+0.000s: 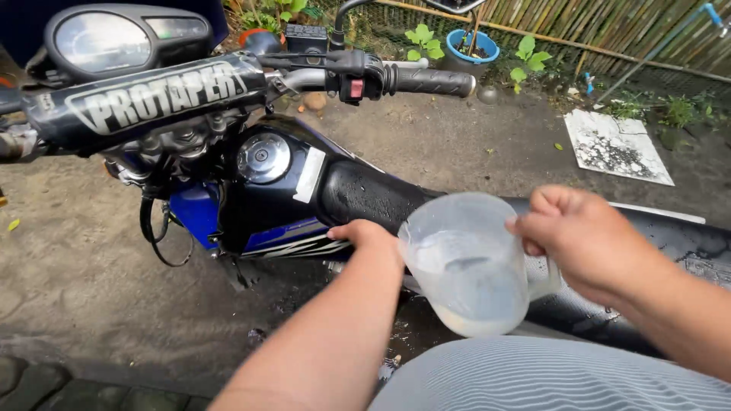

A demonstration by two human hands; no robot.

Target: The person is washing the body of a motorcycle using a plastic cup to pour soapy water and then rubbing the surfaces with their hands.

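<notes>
**A:** Why is the jug [466, 262] held tipped like that? It's gripped by the handle in the right hand [586, 240], fingers curled shut around it, mouth turned toward the left hand [365, 234].

**B:** Looks like it's kept tilted so the bit of cloudy liquid pooled in its low side can be run out over the seat [373, 194], which sits just under and beyond both hands. The seat already looks wet and beaded.

**A:** And the left hand?

**B:** It's laid on the bike's side where the seat meets the blue panel [285, 236], right next to the jug. Fingers are folded over the edge; whether anything is pinched under them can't be told. Probably placed there for steadying or rubbing.

**A:** Tank cap [263, 157] is seen shut, farther off past the left hand.

**B:** Yep, and the handlebar [145, 95] is beyond that, untouched.
</notes>
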